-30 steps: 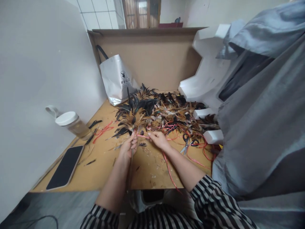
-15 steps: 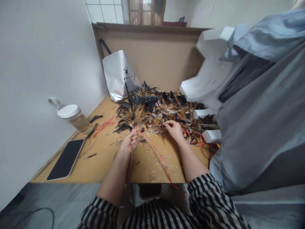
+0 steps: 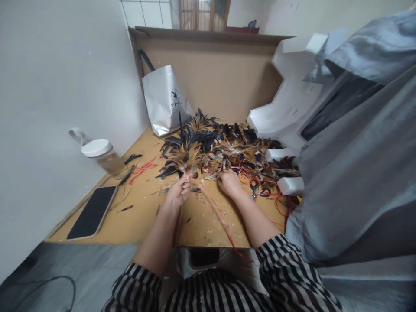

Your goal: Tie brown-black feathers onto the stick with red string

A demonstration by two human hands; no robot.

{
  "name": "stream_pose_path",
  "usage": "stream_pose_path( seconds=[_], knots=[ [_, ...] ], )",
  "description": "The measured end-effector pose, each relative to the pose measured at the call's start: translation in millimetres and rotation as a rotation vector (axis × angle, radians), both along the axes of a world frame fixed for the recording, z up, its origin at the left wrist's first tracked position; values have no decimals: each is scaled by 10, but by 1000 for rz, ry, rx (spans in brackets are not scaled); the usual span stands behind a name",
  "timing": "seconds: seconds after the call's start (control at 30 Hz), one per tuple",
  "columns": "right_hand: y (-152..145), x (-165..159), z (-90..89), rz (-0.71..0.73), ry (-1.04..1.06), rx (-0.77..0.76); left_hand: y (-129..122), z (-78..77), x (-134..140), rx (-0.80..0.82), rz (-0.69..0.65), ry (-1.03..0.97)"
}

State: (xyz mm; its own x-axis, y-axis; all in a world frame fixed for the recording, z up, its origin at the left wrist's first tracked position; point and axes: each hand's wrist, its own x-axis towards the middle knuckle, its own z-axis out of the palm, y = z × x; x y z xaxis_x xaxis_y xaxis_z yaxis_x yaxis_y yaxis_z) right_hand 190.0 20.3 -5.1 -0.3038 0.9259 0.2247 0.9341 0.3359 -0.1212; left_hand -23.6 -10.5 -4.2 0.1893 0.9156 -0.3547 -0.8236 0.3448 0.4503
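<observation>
My left hand [image 3: 180, 190] is closed around the thin stick of a feather duster [image 3: 186, 157], just under its brown and black feathers. Red string [image 3: 217, 208] trails from that grip toward the table's front edge. At the near side of a feather pile [image 3: 234, 147], my right hand [image 3: 228, 182] is turned down with its fingers curled together. What the right fingertips pinch, if anything, is hidden. Black-handled scissors [image 3: 260, 190] lie among red strings to the right of that hand.
At the left are a phone [image 3: 92, 212] and a white-lidded bottle [image 3: 105, 158]. A silver bag [image 3: 164, 99] leans on the cardboard [image 3: 214, 78] at the back. White foam [image 3: 292, 99] and grey cloth [image 3: 357, 173] border the right side. Loose feathers dot the tabletop [image 3: 139, 221].
My right hand has come a little left and down, its fingers now curled at the pile's edge. The scissors show more fully. My left hand keeps its grip on the feather duster.
</observation>
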Motion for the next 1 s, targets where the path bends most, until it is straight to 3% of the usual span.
stream_pose_path(
  seconds=[0.13, 0.43, 0.77, 1.0],
  knots=[
    [-7, 32, 5, 79, 99, 66, -3, 11, 13, -11, 5, 23],
    [-135, -128, 128, 408, 622, 385, -13, 19, 80, -23, 15, 143],
    [-151, -318, 52, 498, 623, 409, -26, -117, 182, 111, 6, 337],
    [-130, -422, 18, 512, 611, 359, -44, -92, 234, 160, 19, 418]
  ],
)
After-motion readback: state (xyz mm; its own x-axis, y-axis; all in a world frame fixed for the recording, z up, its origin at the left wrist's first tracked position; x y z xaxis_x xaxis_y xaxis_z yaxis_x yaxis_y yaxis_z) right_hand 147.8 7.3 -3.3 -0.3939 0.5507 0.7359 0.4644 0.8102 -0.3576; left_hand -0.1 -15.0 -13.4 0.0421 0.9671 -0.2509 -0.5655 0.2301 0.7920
